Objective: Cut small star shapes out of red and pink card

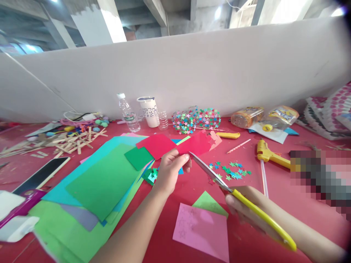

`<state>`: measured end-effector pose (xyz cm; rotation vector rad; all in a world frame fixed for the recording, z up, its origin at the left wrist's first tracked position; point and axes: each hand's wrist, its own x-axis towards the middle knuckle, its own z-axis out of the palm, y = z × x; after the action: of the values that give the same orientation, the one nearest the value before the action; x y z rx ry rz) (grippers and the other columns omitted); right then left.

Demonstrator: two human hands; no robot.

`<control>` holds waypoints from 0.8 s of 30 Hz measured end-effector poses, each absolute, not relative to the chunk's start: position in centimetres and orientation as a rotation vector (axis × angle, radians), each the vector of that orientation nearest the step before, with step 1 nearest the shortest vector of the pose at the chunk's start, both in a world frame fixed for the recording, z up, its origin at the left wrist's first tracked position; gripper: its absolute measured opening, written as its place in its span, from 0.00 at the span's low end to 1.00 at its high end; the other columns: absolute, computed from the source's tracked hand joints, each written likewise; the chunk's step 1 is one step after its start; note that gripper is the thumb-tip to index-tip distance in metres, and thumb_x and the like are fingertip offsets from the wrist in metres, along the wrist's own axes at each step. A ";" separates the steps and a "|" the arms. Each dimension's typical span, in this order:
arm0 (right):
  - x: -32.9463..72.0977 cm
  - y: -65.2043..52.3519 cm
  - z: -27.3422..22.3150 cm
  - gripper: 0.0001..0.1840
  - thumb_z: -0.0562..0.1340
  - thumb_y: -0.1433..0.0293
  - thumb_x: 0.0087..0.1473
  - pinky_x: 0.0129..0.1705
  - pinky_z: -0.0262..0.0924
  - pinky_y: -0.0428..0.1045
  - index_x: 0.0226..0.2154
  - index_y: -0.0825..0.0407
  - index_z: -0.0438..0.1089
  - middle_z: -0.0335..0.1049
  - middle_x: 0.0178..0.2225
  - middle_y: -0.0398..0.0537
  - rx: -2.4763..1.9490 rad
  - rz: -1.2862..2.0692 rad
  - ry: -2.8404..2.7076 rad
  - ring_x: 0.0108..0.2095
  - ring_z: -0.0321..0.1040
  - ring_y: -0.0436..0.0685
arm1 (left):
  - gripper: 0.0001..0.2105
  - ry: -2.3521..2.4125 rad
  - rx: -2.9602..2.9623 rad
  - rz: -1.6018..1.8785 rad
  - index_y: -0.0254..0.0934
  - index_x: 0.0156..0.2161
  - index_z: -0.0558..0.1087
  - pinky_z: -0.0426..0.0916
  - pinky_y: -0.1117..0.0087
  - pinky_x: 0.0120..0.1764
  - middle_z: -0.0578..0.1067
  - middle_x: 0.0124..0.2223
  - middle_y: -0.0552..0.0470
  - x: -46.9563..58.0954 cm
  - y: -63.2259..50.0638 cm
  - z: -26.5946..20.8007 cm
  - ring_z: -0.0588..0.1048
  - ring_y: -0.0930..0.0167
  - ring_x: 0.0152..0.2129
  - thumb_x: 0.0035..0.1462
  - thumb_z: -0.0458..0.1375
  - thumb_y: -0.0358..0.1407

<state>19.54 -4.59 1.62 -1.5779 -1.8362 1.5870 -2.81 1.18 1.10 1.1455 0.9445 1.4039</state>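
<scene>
My left hand (pixel 170 170) is closed in a pinch on a piece of red paper (pixel 193 143) with a jagged right edge. In my right hand (pixel 248 197) is a pair of scissors (pixel 210 171) with yellow handles, their tips close to my left fingertips. The blades look nearly closed. Below the scissors lies a pink sheet (pixel 203 230) with star outlines drawn on it, partly over a light green sheet (pixel 210 204). Small cut stars (pixel 233 171) are scattered beyond the blades. Another red sheet (pixel 159 145) lies left of the held one.
Stacked coloured paper (pixel 101 182) covers the left side, beside a phone (pixel 41 175) and craft sticks (pixel 79 142). A water bottle (pixel 129 115), a cup (pixel 150 111) and star-filled containers (pixel 196 119) stand near the wall. A yellow glue gun (pixel 270 155) lies right.
</scene>
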 end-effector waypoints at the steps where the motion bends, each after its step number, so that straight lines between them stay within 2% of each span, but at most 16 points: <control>1: 19.5 -4.6 1.6 0.42 0.48 0.26 0.44 0.14 0.42 0.42 0.23 0.49 0.56 0.54 0.18 0.34 -1.557 1.601 -1.827 0.14 0.46 0.43 | 0.10 0.932 1.131 1.411 0.37 0.21 0.70 0.63 0.72 0.25 0.74 0.20 0.55 -2.7 1.2 1.1 0.69 0.75 0.17 0.51 0.62 0.35; 6: 19.5 -5.0 1.3 0.39 0.49 0.29 0.50 0.17 0.41 0.42 0.23 0.49 0.54 0.50 0.19 0.32 -1.359 1.653 -1.810 0.16 0.45 0.43 | 0.08 0.890 1.013 1.453 0.35 0.24 0.74 0.64 0.73 0.25 0.75 0.21 0.54 -1.8 0.8 1.0 0.70 0.75 0.18 0.51 0.63 0.35; 11: 19.4 -5.4 0.9 0.41 0.49 0.27 0.45 0.16 0.41 0.42 0.25 0.49 0.57 0.51 0.16 0.31 -1.420 1.655 -1.750 0.15 0.46 0.44 | 0.08 0.843 0.996 1.449 0.35 0.27 0.75 0.65 0.73 0.25 0.75 0.23 0.54 -1.1 0.4 0.6 0.70 0.75 0.19 0.54 0.62 0.36; 19: 19.2 -5.8 -0.6 0.40 0.49 0.28 0.48 0.16 0.45 0.43 0.24 0.49 0.60 0.53 0.14 0.33 -1.421 1.679 -1.635 0.14 0.49 0.46 | 0.08 0.841 0.950 1.445 0.36 0.28 0.75 0.65 0.74 0.27 0.74 0.24 0.55 -0.7 0.2 0.1 0.70 0.76 0.19 0.56 0.63 0.37; 21: 19.1 -5.9 -1.1 0.38 0.49 0.30 0.51 0.15 0.44 0.43 0.25 0.49 0.61 0.55 0.13 0.34 -1.409 1.703 -1.581 0.14 0.50 0.47 | 0.07 0.837 0.917 1.440 0.36 0.29 0.75 0.65 0.74 0.27 0.74 0.23 0.55 -0.6 0.1 0.1 0.70 0.76 0.19 0.56 0.64 0.37; 24: 18.8 -6.0 -1.7 0.38 0.51 0.30 0.50 0.13 0.42 0.42 0.24 0.49 0.61 0.57 0.13 0.35 -1.438 1.720 -1.544 0.12 0.49 0.46 | 0.07 0.833 0.876 1.439 0.36 0.29 0.75 0.65 0.75 0.27 0.74 0.24 0.55 -0.5 0.0 0.1 0.70 0.76 0.19 0.55 0.64 0.37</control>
<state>18.83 -6.00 -1.71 -1.4376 -1.5443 1.7199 -0.46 -0.05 0.13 0.8763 0.8326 1.4393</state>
